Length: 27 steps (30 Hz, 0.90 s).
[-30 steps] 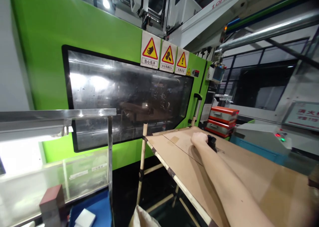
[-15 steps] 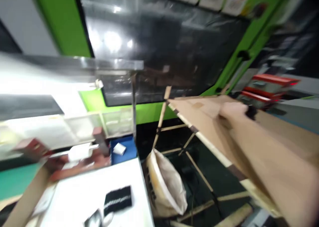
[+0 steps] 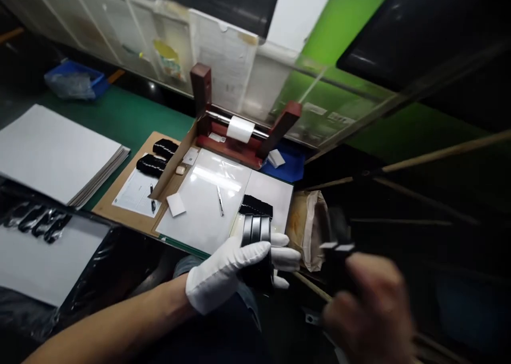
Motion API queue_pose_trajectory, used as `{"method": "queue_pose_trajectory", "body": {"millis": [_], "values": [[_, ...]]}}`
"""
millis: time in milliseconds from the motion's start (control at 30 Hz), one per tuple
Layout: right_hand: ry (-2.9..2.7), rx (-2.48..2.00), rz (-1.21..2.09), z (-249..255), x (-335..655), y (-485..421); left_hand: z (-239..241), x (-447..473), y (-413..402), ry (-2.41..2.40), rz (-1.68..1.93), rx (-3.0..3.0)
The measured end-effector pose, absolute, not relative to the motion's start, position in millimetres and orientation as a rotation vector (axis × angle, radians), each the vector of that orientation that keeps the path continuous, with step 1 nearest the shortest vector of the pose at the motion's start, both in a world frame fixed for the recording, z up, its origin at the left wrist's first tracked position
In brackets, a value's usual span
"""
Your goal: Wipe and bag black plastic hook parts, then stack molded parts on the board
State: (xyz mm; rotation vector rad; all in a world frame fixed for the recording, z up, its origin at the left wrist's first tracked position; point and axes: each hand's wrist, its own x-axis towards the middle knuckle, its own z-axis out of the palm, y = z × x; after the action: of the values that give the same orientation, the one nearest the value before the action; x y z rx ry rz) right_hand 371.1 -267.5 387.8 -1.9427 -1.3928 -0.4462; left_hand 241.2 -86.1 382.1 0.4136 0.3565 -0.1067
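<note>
My left hand (image 3: 223,271), in a white glove, holds a stack of black glossy curved pieces (image 3: 256,231) between thumb and fingers in front of the worktable. Smeared by motion, my bare right hand (image 3: 371,300) is to the right, its fingers closed on a dark object (image 3: 339,257) with two white patches; its kind cannot be made out. Just beyond the left hand, a black strip-like bundle (image 3: 257,207) lies on the white sheet (image 3: 215,225). A pen (image 3: 220,200) and a small white card (image 3: 176,204) are on that sheet too.
A dark red stand (image 3: 235,150) carries a label roll (image 3: 240,129) on a rod. Right of it is a blue tray (image 3: 293,167); a paper sack (image 3: 313,228) stands beside the table. At left are stacked white boards (image 3: 56,151) and black bundles (image 3: 151,165) on cardboard.
The view has swung left and down from the cardboard-topped rack to the worktable. My right hand has come back from over the cardboard. My left hand with the black pieces is now in view.
</note>
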Motion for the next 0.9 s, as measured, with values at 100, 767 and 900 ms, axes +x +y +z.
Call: {"method": "queue_pose_trajectory", "body": {"millis": [100,767,900], "values": [[-1.523,-1.765,-0.372,365.3,329.5,-239.0,382.4,220.7,-67.0,0.319,-0.077,0.484],[-1.214,-1.856,0.09,293.9,252.6,-227.2,346.0,182.2,-33.4,0.561,-0.167,0.736],[-1.012,-2.035,0.186,300.3,247.7,-225.8,340.9,194.1,-46.0,0.663,-0.102,0.702]]}}
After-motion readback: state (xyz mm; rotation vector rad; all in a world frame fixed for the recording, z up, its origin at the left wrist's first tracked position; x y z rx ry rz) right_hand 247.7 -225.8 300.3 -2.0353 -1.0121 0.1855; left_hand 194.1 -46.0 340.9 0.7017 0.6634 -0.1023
